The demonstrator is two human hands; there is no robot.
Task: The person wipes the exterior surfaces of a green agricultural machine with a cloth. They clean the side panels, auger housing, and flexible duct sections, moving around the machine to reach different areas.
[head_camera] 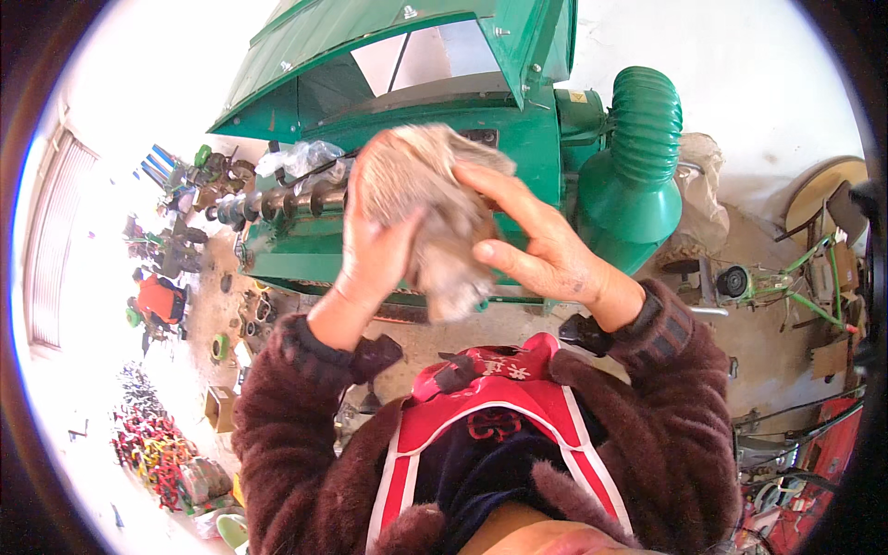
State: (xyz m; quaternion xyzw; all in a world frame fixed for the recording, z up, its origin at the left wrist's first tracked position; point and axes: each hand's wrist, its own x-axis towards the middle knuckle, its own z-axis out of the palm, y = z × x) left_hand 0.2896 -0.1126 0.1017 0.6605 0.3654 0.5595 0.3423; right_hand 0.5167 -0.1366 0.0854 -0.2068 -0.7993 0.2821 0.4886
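A crumpled brownish-grey cloth (444, 201), blurred by motion, is held up in front of the green machine (534, 222). My left hand (378, 243) grips its left side, with the thumb across the front and the fingers mostly hidden behind it. On the other side, my right hand (555, 250) has its thumb and forefinger spread, and the forefinger lies against the cloth. Its remaining fingers are hidden. Behind the cloth, a metal auger shaft (298, 201) sticks out to the left along the machine.
The machine's raised green hood (361, 62) is above my hands, and a ribbed green duct (645, 125) stands to the right. Clear plastic film (302, 163) hangs by the auger. Another person (159, 298) is at the far left, beyond scattered machine parts. A green-framed implement (784, 277) stands right.
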